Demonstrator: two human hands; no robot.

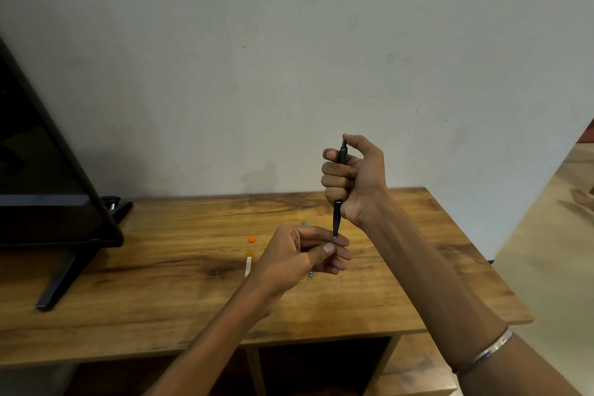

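Observation:
My right hand (353,177) grips a black mechanical pencil (337,219) upright in a fist, thumb on its top end, tip pointing down. Just below, my left hand (302,257) has thumb and forefinger pinched together right at the pencil's tip; what they pinch is too thin to make out. Both hands are raised over the wooden table (160,292).
A small orange cap (252,238) and a narrow orange-and-white tube (248,265) lie on the table left of my left hand. A teal bit (304,222) lies behind it. A black monitor (48,186) on its stand occupies the table's left. The wall rises close behind.

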